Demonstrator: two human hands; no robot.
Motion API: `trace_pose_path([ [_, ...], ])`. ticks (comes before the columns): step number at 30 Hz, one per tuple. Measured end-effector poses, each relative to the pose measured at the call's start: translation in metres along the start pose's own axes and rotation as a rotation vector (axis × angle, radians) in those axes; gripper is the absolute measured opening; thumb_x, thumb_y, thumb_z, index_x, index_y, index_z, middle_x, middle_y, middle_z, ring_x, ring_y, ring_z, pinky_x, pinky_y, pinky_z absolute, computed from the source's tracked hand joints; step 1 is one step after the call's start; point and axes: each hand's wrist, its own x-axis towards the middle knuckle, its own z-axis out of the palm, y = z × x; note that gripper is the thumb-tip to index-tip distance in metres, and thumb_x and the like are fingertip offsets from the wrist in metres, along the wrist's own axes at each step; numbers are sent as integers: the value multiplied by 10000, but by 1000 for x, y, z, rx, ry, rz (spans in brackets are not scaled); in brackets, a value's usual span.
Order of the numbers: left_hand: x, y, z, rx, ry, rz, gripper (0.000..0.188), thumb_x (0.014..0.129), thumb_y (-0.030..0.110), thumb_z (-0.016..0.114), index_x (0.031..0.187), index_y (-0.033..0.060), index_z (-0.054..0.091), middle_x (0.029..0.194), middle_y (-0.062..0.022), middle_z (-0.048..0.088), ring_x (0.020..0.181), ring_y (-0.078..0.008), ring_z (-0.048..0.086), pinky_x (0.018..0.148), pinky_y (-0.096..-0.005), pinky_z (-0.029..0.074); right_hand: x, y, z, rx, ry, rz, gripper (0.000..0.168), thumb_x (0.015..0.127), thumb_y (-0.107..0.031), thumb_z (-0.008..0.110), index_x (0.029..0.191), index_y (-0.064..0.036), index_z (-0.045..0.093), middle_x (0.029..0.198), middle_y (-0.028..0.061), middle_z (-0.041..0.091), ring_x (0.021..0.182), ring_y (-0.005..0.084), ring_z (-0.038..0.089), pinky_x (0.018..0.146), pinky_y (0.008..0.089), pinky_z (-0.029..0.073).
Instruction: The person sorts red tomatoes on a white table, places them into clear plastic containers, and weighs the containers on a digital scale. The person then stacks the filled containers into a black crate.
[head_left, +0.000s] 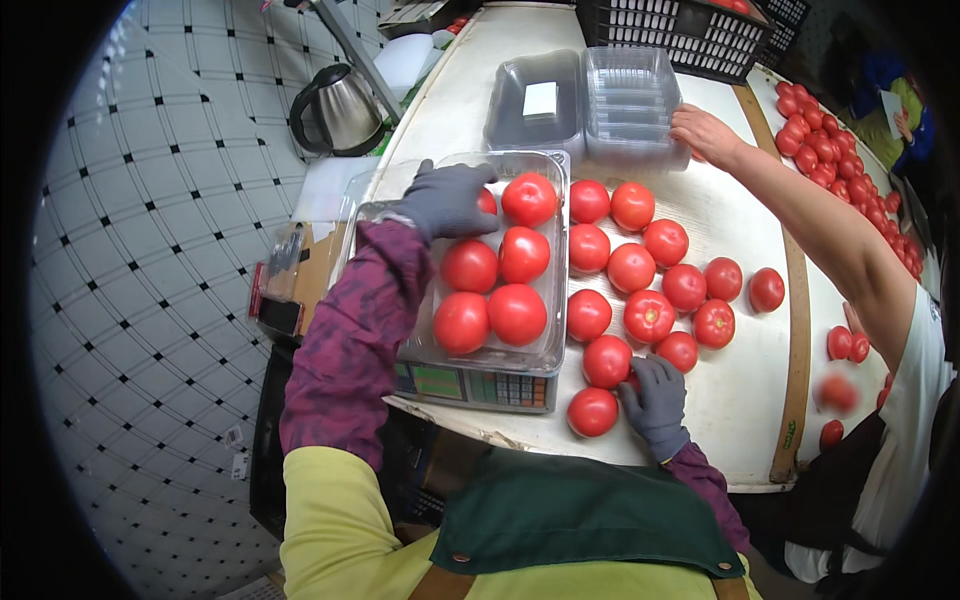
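Note:
A clear plastic tray (559, 300) lies on a digital scale (439, 382) with several red tomatoes in it. At its upper left corner, my gloved left hand (452, 201) has its fingers around a tomato (487, 201), which it partly covers. More loose tomatoes (631, 268) are spread on the white table right of the tray. My gloved right hand (655, 405) is on the table near the front edge, its fingers around a tomato (634, 381) that is mostly hidden. Another tomato (592, 412) lies just left of that hand.
Stacked clear trays (630, 97) stand at the back, a co-worker's hand (705, 133) on their edge. Beside them is a tray with white labels (540, 100). A black crate (675, 34), a wooden strip (796, 337), a tomato heap (825, 150) and a steel kettle (345, 112) surround the area.

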Motion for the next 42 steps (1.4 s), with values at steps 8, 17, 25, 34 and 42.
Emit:
trace_pose_path([
  [8, -18, -43, -22, -1069, 194, 113, 370, 903, 328, 521, 1056, 7, 623, 981, -79, 627, 917, -171, 581, 848, -313, 462, -2, 3, 7, 18, 46, 14, 403, 708, -169, 693, 1084, -76, 585, 1019, 95, 613, 1012, 318, 563, 867, 438, 423],
  [17, -21, -16, -6, -88, 350, 15, 369, 880, 390, 541, 1045, 76, 644, 972, -134, 642, 873, -260, 632, 811, -382, 479, 0, 4, 5, 11, 34, 34, 393, 706, -167, 694, 1075, -86, 583, 1006, 86, 614, 1003, 312, 564, 855, 427, 434],
  [25, 7, 36, 6, -14, 214, 180, 490, 783, 367, 654, 1187, 103, 566, 1028, -146, 606, 934, -326, 597, 817, -427, 470, 1, 4, 4, 23, 71, 54, 359, 701, -166, 694, 1038, -92, 595, 983, 77, 616, 986, 299, 571, 836, 422, 444],
  [34, 3, 28, 4, -1375, 212, -42, 502, 846, 424, 537, 1231, 104, 502, 1042, -175, 605, 772, -286, 636, 680, -392, 535, 4, 2, 4, 26, 71, 50, 341, 694, -175, 687, 1015, -105, 593, 942, 75, 613, 964, 292, 571, 811, 425, 444],
  [42, -48, 31, 7, -2294, -38, -57, 555, 955, 556, 324, 1317, 142, 397, 1121, -247, 555, 554, -228, 589, 391, -274, 457, 1, 3, 8, 4, 102, 41, 329, 689, -149, 672, 1004, -94, 596, 953, 67, 616, 965, 297, 573, 816, 423, 441],
])
